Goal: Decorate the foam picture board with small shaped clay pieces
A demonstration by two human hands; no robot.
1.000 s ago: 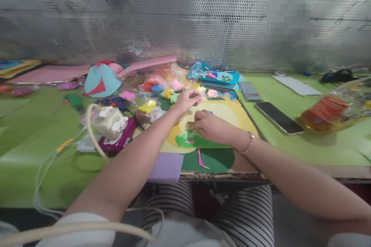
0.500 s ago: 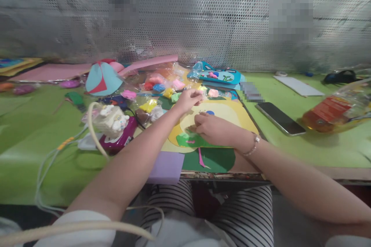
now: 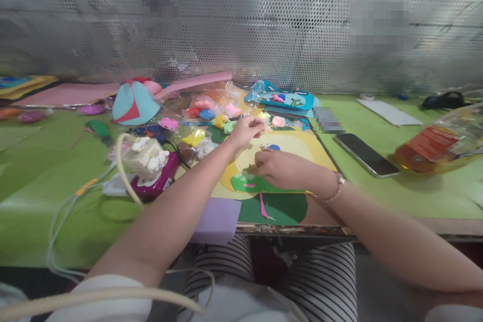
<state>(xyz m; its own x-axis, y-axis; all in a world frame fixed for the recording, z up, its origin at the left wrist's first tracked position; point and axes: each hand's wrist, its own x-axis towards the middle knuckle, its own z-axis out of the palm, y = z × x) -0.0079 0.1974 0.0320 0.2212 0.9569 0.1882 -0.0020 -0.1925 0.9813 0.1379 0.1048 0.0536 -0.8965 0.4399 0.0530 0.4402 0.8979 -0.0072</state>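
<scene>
A yellow card picture [image 3: 320, 156] with a paler centre lies in front of me. Along its lower edge is a green clay patch [image 3: 241, 184] with a small pink piece on it, and a blue clay round [image 3: 274, 148] sits higher up. My right hand [image 3: 277, 168] is closed, fingertips down at the top of the green patch; whatever they pinch is hidden. Over the card's upper left, my left hand [image 3: 247, 131] is raised with thumb and fingers pinched together. Anything between them is too small to make out.
Bagged clay lumps [image 3: 206, 108] in several colours lie behind my left hand. A blue decorated card [image 3: 290, 98] is at the back. To the right are a phone [image 3: 366, 155] and a bottle [image 3: 426, 146]; a purple device [image 3: 156, 178] with cables stands left.
My right hand has shifted very slightly right and down at the green patch, showing a bit more of the card. My left hand stays almost still.
</scene>
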